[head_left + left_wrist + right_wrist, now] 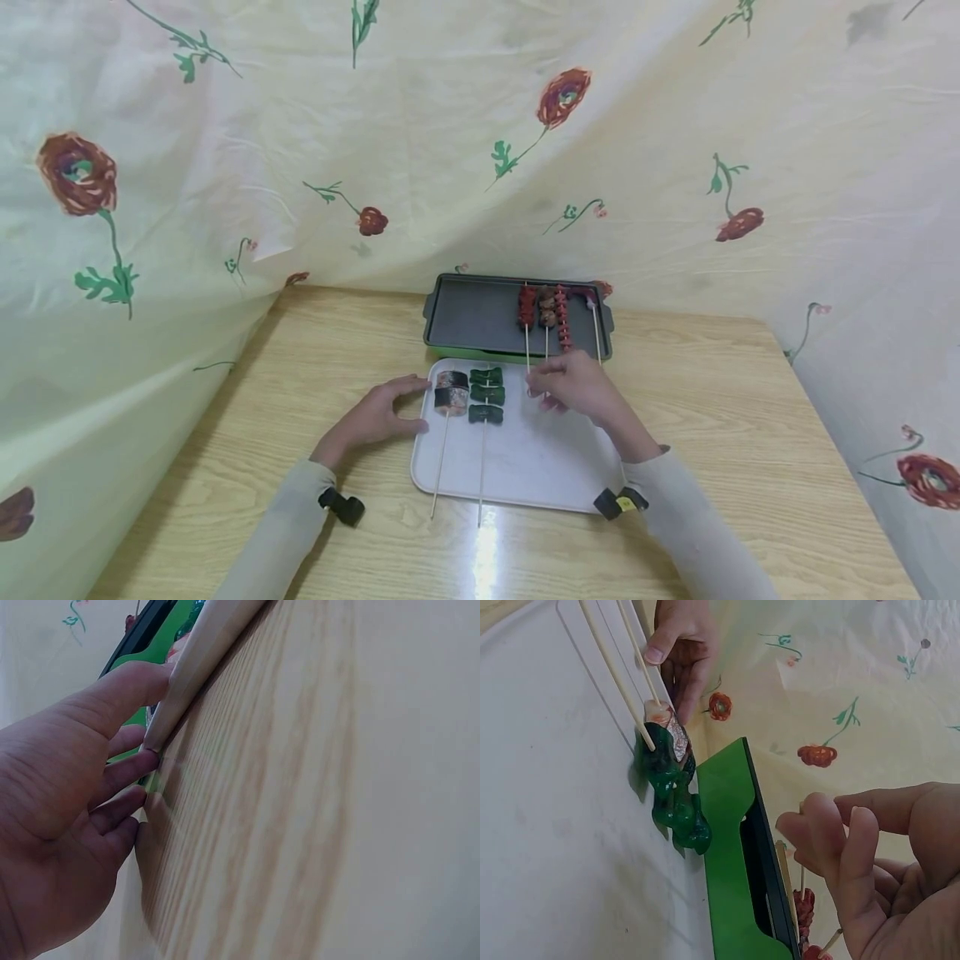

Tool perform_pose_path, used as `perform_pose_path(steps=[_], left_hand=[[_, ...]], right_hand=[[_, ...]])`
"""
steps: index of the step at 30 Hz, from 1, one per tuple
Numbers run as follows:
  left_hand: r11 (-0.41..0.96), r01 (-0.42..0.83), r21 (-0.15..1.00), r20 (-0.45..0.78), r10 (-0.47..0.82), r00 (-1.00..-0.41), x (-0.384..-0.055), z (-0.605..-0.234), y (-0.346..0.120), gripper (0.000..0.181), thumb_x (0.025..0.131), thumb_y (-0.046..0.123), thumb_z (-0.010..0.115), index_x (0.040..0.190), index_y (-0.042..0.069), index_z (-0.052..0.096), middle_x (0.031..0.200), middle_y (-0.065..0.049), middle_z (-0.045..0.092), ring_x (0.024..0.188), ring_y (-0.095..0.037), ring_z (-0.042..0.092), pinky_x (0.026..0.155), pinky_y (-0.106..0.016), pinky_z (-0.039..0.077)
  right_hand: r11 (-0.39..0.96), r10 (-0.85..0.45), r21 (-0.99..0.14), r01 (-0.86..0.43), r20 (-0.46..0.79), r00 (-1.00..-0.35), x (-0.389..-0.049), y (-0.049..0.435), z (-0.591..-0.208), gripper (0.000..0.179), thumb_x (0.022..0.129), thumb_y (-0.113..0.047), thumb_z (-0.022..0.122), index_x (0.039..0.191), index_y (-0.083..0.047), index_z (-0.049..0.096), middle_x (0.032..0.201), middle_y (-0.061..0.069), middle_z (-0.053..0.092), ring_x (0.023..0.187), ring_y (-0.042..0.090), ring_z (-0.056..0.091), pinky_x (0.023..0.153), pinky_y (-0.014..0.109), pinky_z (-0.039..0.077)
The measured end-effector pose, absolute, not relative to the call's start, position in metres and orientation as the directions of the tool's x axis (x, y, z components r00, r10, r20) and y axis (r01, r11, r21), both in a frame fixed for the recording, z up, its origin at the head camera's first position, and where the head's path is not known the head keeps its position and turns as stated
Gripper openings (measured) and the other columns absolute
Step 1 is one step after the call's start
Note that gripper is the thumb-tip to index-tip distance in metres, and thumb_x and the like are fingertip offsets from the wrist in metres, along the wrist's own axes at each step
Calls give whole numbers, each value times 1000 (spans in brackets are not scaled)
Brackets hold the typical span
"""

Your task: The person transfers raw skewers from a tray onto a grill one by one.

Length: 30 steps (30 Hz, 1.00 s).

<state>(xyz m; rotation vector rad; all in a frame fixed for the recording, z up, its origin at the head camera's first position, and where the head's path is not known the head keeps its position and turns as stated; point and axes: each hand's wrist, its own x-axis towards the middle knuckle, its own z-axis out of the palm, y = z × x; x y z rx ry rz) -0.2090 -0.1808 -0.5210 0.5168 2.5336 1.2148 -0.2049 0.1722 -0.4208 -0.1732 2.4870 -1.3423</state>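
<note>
My right hand (573,385) pinches the thin stick of a red meat skewer (527,307) whose meat lies on the black grill plate (476,312). In the right wrist view the stick's end shows between thumb and fingers. My left hand (381,414) rests at the left edge of the white tray (536,475), thumb and fingers spread and touching its rim. On the tray's left side lie a skewer of pale chunks with dark bands (451,394) and a skewer of green pieces (487,395), their sticks reaching past the near edge.
Beside the red skewer on the grill plate are a brown meat skewer (547,308), a skewer of small red pieces (562,321) and a dark reddish one (585,294). The grill has a green side (727,847). A flowered cloth (420,125) hangs behind the wooden table (735,433).
</note>
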Motion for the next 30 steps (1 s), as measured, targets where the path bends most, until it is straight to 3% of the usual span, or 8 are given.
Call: perform_pose_path(steps=[8, 18, 24, 30], left_hand=[[592, 192, 782, -106, 431, -896, -208, -519, -181, 72, 85, 39, 84, 149, 23, 54, 162, -8, 40, 151, -31, 33, 124, -51, 29], [591, 203, 781, -95, 433, -896, -209, -521, -181, 72, 85, 39, 84, 149, 23, 54, 162, -9, 40, 151, -30, 33, 124, -50, 29], [591, 209, 779, -90, 436, -895, -209, -521, -181, 73, 85, 39, 84, 149, 22, 54, 161, -8, 41, 151, -30, 33, 124, -51, 29], [584, 220, 782, -82, 445, -892, -209, -521, -181, 73, 86, 38, 83, 150, 20, 54, 161, -8, 42, 151, -31, 32, 124, -51, 28]], right_hand=[[563, -257, -826, -12, -161, -953, -192, 171, -412, 31, 101, -22, 64, 118, 4, 72, 95, 16, 78, 69, 21, 74, 59, 33, 63], [519, -266, -850, -87, -63, -962, -147, 158, -404, 23, 98, -18, 68, 114, -2, 73, 91, 6, 77, 72, 24, 73, 57, 31, 61], [503, -260, -859, -96, -44, -965, -123, 150, -416, 16, 96, -17, 70, 108, -7, 75, 86, 4, 76, 72, 26, 73, 57, 29, 60], [445, -263, -891, -94, -30, -964, -106, 139, -441, 18, 94, -12, 71, 108, -2, 73, 86, 10, 75, 72, 30, 71, 55, 29, 60]])
